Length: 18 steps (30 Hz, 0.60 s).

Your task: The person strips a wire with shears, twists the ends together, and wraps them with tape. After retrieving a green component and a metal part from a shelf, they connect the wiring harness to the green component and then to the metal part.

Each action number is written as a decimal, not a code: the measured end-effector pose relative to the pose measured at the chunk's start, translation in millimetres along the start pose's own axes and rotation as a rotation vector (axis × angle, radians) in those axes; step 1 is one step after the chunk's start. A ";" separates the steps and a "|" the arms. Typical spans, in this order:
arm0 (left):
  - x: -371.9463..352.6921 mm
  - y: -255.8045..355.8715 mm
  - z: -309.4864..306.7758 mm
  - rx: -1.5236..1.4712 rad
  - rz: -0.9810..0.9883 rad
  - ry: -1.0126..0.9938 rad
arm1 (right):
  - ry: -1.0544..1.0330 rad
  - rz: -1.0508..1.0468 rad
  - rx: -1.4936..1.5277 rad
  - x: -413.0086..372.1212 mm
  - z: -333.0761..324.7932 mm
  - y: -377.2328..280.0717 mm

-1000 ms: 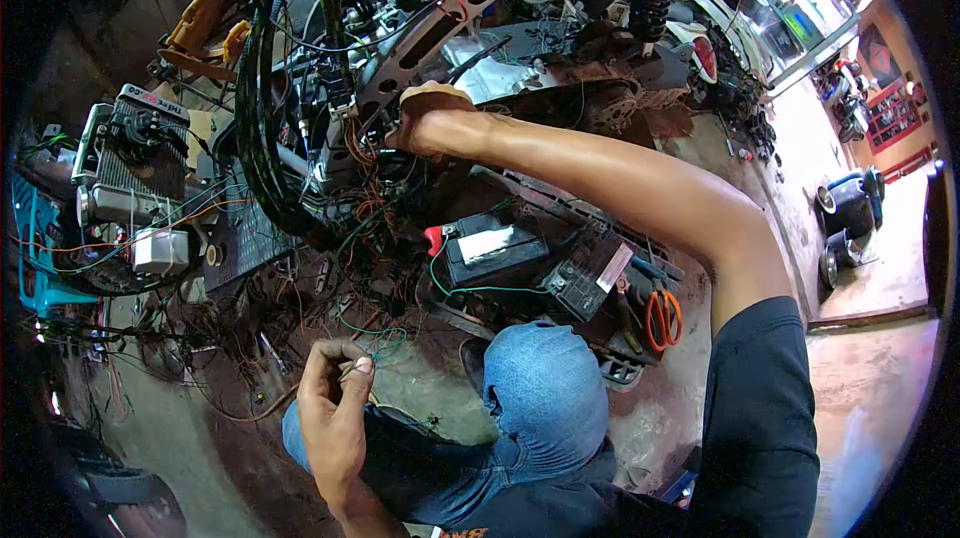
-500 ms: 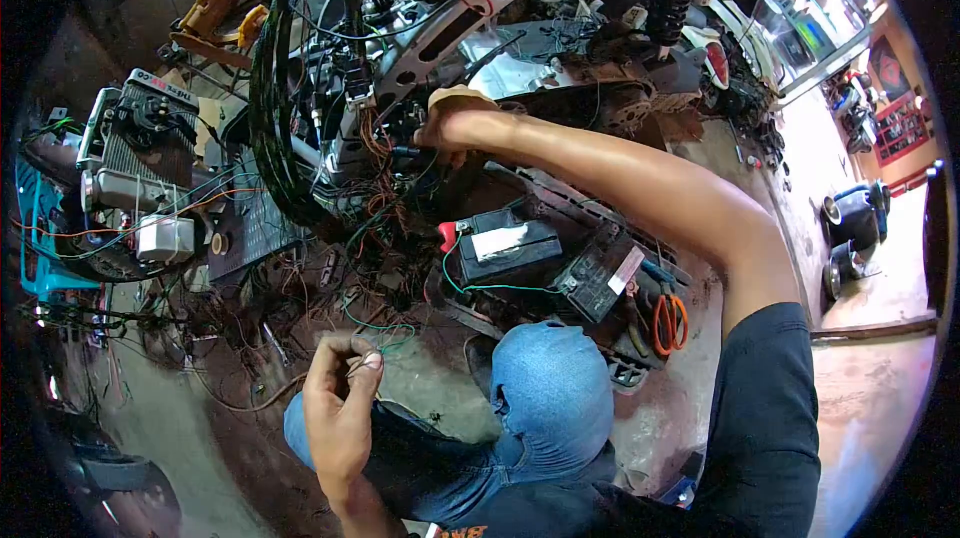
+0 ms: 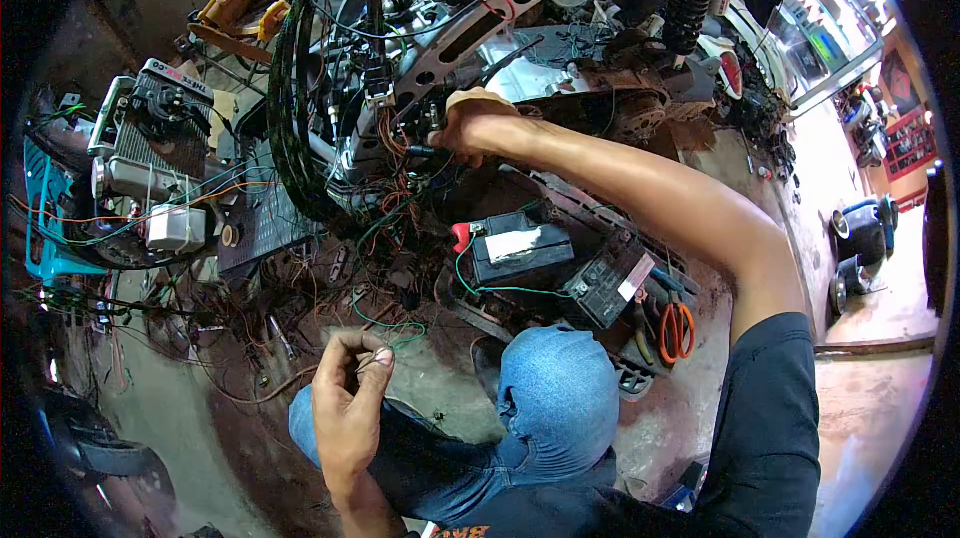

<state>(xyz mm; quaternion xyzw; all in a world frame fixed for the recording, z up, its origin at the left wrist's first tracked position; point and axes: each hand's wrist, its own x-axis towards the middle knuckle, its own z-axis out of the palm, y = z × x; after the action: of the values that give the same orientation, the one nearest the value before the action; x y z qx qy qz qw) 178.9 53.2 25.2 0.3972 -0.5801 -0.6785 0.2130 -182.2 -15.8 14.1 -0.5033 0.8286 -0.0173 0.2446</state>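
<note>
My right hand point(image 3: 472, 126) reaches into the wiring under the silver perforated frame point(image 3: 470, 28), its fingers bent at a black connector beside brown wires point(image 3: 388, 133); what they grip is hidden. Lower left, my left hand point(image 3: 350, 388) is raised over my knee, thumb and index finger pinched together on something too small to make out. A green wire point(image 3: 400, 326) runs behind it. Below my right forearm lie a black battery point(image 3: 520, 248) with a red terminal cover and a second battery point(image 3: 605, 288).
Orange-handled pliers point(image 3: 676, 331) lie right of the batteries. A radiator point(image 3: 150, 133) and teal part point(image 3: 45, 218) stand at the left. A thick black wire bundle point(image 3: 290, 108) hangs from the frame. Loose wires cover the floor. A shock absorber point(image 3: 686, 23) is at the top right.
The whole view has shifted slightly, with the scene sitting a little further right and lower. Both hands keep nearly the same places and poses.
</note>
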 end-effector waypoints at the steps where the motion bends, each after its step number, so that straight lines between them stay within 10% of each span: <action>1: -0.2 0.8 0.3 0.002 -0.006 0.004 | -0.004 0.008 -0.003 0.2 0.4 -0.5; 18: 0.8 -2.8 -0.3 0.047 0.023 0.002 | 0.000 -0.081 0.026 4.3 6.1 2.3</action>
<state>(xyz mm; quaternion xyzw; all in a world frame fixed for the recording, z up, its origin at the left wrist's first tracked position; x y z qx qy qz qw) 179.1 53.1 22.3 0.3960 -0.6003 -0.6618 0.2118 -183.2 -16.9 6.4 -0.5331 0.8073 -0.0379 0.2501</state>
